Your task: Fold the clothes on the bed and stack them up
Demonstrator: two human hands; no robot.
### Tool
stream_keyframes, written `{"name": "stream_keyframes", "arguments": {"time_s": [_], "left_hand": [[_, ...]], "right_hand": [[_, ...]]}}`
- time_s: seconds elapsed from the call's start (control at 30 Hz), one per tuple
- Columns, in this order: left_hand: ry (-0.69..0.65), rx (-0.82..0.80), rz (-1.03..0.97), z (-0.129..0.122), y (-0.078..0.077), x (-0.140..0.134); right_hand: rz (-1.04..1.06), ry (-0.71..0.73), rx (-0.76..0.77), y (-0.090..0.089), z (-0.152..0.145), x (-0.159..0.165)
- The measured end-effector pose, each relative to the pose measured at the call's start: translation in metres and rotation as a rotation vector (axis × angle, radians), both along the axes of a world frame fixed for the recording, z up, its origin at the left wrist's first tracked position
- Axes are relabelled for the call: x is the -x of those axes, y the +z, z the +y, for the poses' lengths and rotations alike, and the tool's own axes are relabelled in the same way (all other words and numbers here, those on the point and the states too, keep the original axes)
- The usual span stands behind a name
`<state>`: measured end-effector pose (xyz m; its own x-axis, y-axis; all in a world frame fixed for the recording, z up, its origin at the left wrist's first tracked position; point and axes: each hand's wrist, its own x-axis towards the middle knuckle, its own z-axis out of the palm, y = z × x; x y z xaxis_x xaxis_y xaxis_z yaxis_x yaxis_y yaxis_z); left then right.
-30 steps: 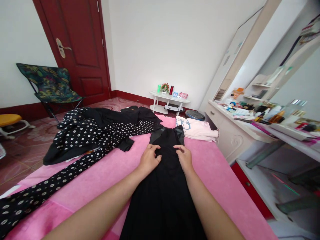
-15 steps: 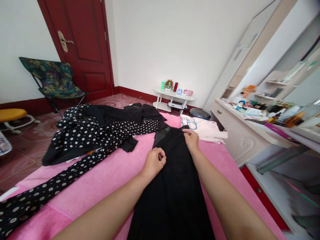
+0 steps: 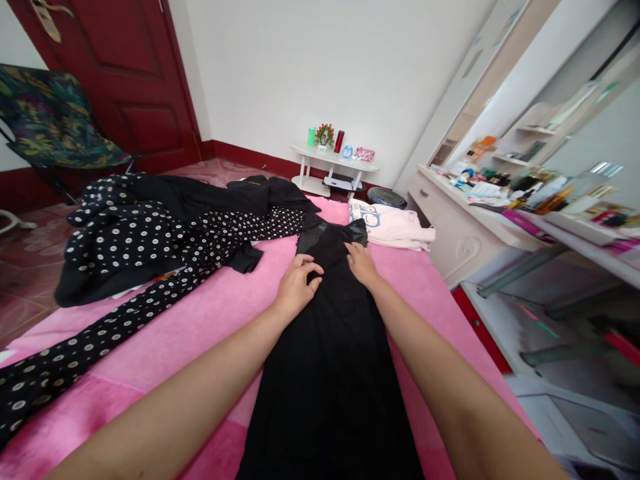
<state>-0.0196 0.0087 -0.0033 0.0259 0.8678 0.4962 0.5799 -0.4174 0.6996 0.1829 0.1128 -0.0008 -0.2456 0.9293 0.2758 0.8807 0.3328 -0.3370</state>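
"Black garment (image 3: pixel 325 380): state its position."

"It lay lengthwise on the pink cover (image 3: pixel 230 300), shiny-panelled end outermost, with dotted clothing (image 3: pixel 145 230) to its left and a folded pale pink item (image 3: pixel 400 230) beside its far right corner."

"What had just changed?"

"The right hand (image 3: pixel 363 267) had drawn back from the upper right edge onto the front of the cloth; the left hand (image 3: pixel 295 287) had parted thumb from fingers. I judged that handling had passed from edge to surface (the far end looked roughly flat from where I stood)."

"Hand pose?"

"Left: released, thumb and forefinger apart, at the left edge. Right: palm down, fingers extended over cloth; whether it pinched any, I could not tell. Both forearms reached forward."
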Motion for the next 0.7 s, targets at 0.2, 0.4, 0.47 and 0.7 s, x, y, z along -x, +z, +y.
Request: {"name": "stream_keyframes", "arguments": {"time_s": [0.2, 0.4, 0.47, 0.7], "left_hand": [[-0.198, -0.092, 0.272, -0.024, 0.016, -0.005], [-0.584, 0.03, 0.406, -0.076, 0.046, -0.005], [-0.679, 0.028, 0.409, -0.096, 0.056, -0.001], [-0.789, 0.051, 0.452, -0.136, 0.068, 0.003]], "right_hand": [[0.013, 0.198, 0.134, 0.0, -0.089, -0.037], [0.175, 0.304, 0.194, 0.037, -0.207, -0.062], [0.23, 0.274, 0.206, 0.055, -0.245, -0.064], [0.064, 0.081, 0.506, 0.075, -0.332, -0.054]]}}
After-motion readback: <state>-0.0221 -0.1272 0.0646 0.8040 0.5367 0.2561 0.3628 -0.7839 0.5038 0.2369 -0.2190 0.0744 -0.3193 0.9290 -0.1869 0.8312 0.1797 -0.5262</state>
